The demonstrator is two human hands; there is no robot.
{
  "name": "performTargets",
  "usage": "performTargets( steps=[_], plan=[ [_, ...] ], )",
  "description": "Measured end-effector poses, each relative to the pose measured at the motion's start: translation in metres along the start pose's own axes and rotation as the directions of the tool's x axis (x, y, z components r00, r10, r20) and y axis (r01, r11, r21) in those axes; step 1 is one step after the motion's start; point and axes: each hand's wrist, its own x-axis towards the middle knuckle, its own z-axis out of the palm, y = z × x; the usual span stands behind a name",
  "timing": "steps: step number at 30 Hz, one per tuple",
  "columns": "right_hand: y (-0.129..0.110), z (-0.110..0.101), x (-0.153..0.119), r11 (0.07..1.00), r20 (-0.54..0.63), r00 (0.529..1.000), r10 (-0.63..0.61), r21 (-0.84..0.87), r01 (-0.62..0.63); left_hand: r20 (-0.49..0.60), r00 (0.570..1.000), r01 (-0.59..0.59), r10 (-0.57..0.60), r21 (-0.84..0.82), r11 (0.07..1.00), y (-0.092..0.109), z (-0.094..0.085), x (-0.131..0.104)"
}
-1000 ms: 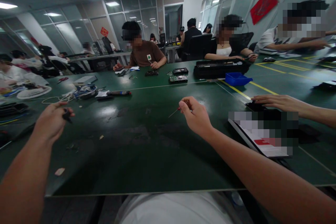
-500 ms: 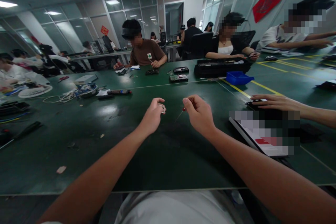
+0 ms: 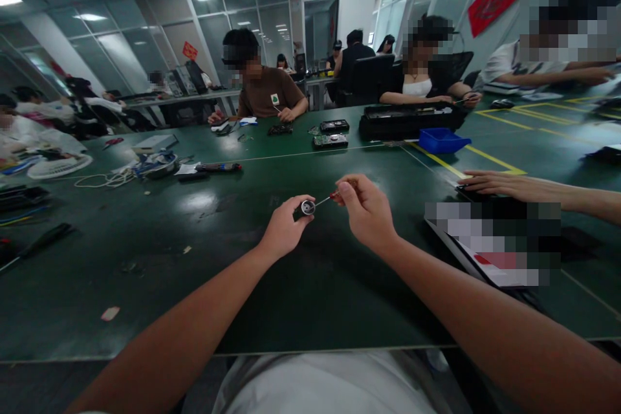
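My left hand pinches a small round part with a silvery rim and a dark inside, its open face turned up toward me. My right hand is closed on the red handle of a thin screwdriver. The metal shaft points left and down, and its tip is at the rim of the round part; whether it reaches inside cannot be made out. Both hands are held above the green table.
At the right, another person's hand rests on a dark object beside a laptop-like item. Farther back are a blue tray, a black casing and two drives. A dark tool and cables lie left.
My left hand has turned, so the round part's open face now shows. The screwdriver has swung from pointing steeply down to pointing left, its tip now at the part.
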Motion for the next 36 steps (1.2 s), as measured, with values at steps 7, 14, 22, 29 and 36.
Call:
performTargets(
  steps=[7, 14, 22, 29, 36],
  plan=[
    [0.001, -0.001, 0.000, 0.999, -0.029, 0.999, -0.029, -0.046, 0.028, -0.012, 0.999, 0.044, -0.044, 0.007, 0.999, 0.003, -0.002, -0.001],
    [-0.006, -0.004, 0.001, 0.991, -0.003, 1.000, -0.020, -0.136, 0.019, -0.009, 1.000, -0.005, 0.006, 0.030, 1.000, 0.001, -0.004, -0.001],
    [-0.006, -0.006, 0.004, 0.975, -0.012, 1.000, -0.001, -0.224, -0.001, -0.022, 0.996, -0.083, 0.085, 0.107, 0.991, -0.003, -0.008, 0.000],
    [-0.001, -0.005, 0.003, 0.991, 0.142, 0.990, -0.027, -0.129, 0.046, -0.021, 0.996, -0.087, 0.091, 0.151, 0.985, -0.007, -0.009, 0.002],
    [-0.003, -0.005, 0.001, 0.983, 0.095, 0.995, -0.001, -0.185, 0.018, 0.028, 0.998, -0.058, 0.054, 0.159, 0.986, -0.004, -0.009, 0.001]
  ],
)
